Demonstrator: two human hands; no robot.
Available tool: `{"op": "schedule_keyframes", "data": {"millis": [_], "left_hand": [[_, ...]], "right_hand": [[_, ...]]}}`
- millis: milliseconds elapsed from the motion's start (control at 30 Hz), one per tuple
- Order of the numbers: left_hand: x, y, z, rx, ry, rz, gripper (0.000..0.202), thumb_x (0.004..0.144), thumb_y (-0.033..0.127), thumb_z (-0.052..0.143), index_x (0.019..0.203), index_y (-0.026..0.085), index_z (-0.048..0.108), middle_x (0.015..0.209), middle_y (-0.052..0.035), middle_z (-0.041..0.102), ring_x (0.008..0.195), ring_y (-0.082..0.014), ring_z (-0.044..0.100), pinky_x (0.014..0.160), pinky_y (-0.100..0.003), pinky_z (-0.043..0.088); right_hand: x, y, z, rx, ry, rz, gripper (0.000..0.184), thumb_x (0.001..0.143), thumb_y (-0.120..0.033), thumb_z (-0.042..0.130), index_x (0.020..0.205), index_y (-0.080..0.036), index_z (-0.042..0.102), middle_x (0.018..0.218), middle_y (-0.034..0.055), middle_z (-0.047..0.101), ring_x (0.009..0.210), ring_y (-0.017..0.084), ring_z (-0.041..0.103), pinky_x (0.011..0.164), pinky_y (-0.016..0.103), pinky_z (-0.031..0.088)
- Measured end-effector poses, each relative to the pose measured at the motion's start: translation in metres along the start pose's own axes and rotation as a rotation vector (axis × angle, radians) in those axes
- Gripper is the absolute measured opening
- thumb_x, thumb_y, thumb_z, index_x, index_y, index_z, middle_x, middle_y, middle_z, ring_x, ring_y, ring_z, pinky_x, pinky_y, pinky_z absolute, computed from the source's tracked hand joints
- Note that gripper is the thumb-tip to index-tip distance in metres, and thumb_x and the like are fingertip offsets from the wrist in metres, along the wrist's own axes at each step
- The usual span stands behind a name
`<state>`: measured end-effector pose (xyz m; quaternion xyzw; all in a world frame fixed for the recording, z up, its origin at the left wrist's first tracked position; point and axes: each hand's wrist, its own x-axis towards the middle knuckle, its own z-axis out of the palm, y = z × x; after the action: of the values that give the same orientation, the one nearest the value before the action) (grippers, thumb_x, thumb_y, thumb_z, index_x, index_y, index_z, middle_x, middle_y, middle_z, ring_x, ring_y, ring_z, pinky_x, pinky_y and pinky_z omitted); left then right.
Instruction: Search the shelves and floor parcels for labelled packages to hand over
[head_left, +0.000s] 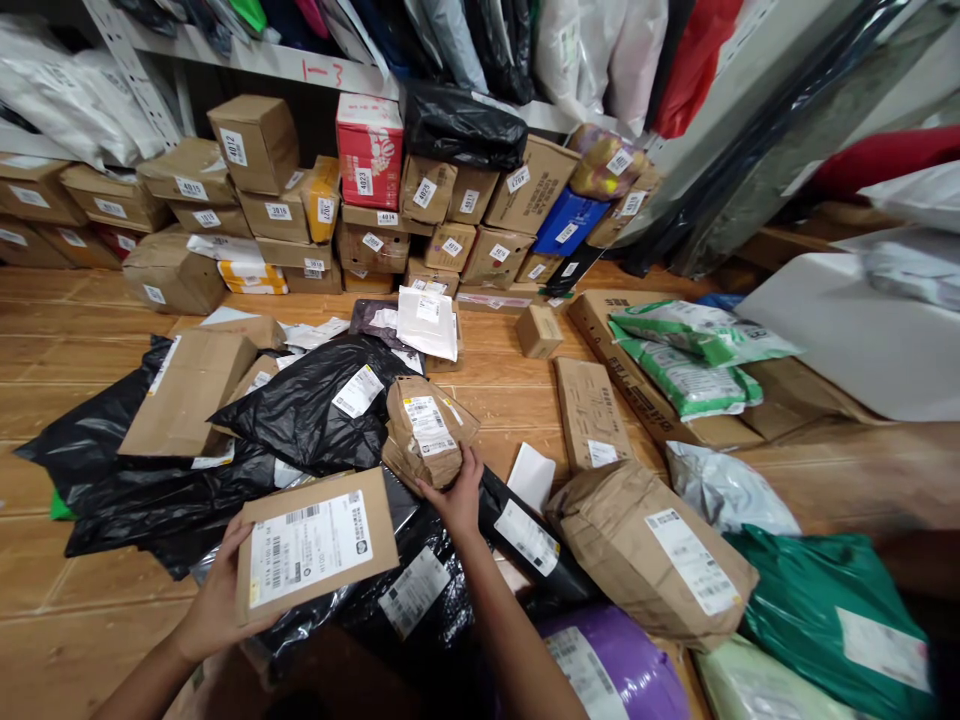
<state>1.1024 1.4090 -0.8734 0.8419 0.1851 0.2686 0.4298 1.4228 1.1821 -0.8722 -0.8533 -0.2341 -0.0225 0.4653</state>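
Note:
My left hand [217, 590] grips a flat cardboard box [319, 545] by its left side. A large white shipping label faces up on the box. My right hand [459, 495] is closed on the lower right edge of a crumpled brown paper parcel [424, 435], which also bears a label. Beneath the two packages lies a heap of black plastic mailer bags [315, 400]. A larger cardboard box [187, 390] rests on the heap at the left. To the right of my right hand is a long black wrapped parcel [525, 530].
Boxes with number stickers [274, 215] stand stacked along a white metal shelf [262, 55] full of bags. A big brown paper parcel [652, 550], a green bag [832, 600] and a purple parcel [622, 660] lie at the right. Green-and-white bags [690, 375] rest on a flat carton [630, 380].

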Motion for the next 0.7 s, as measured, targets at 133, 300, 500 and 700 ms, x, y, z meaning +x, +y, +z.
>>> {"op": "schedule_keyframes", "data": {"millis": [133,300,500,700], "left_hand": [[0.004,0.004,-0.001,-0.022,0.029,0.008,0.110,0.049,0.034,0.089,0.143,0.051,0.034,0.147,-0.0123,0.041,0.132,-0.0606,0.038,0.093,-0.087,0.038],[0.001,0.002,0.002,-0.030,0.040,-0.022,0.109,0.045,0.030,0.091,0.138,0.048,0.039,0.141,-0.0124,0.044,0.132,-0.0592,0.038,0.096,-0.086,0.035],[0.018,0.034,-0.011,-0.340,0.266,-0.373,0.105,0.050,0.040,0.088,0.143,0.034,0.040,0.141,-0.0093,0.047,0.131,-0.0424,0.045,0.114,-0.067,0.032],[0.046,0.059,-0.053,-0.654,0.699,-0.599,0.087,0.040,0.036,0.085,0.122,0.028,0.057,0.121,-0.0024,0.065,0.121,-0.0296,0.056,0.102,-0.035,0.052]], "right_hand": [[0.000,-0.001,0.000,0.005,0.006,-0.009,0.100,0.065,-0.044,0.085,0.147,-0.019,0.034,0.142,0.0192,0.036,0.133,0.037,0.045,0.113,0.055,0.038],[0.001,0.001,0.000,-0.041,0.005,-0.039,0.100,0.068,-0.051,0.082,0.147,-0.016,0.032,0.142,0.0222,0.036,0.134,0.038,0.044,0.111,0.057,0.039],[-0.011,-0.022,-0.004,-0.166,0.060,-0.285,0.116,0.067,-0.069,0.076,0.154,-0.014,0.021,0.153,0.0287,0.027,0.144,0.047,0.028,0.112,0.072,0.026],[-0.025,-0.064,0.010,0.076,-0.683,-0.521,0.143,0.048,-0.074,0.084,0.159,-0.016,0.013,0.162,0.0246,0.018,0.150,0.041,0.021,0.121,0.059,0.025]]}}
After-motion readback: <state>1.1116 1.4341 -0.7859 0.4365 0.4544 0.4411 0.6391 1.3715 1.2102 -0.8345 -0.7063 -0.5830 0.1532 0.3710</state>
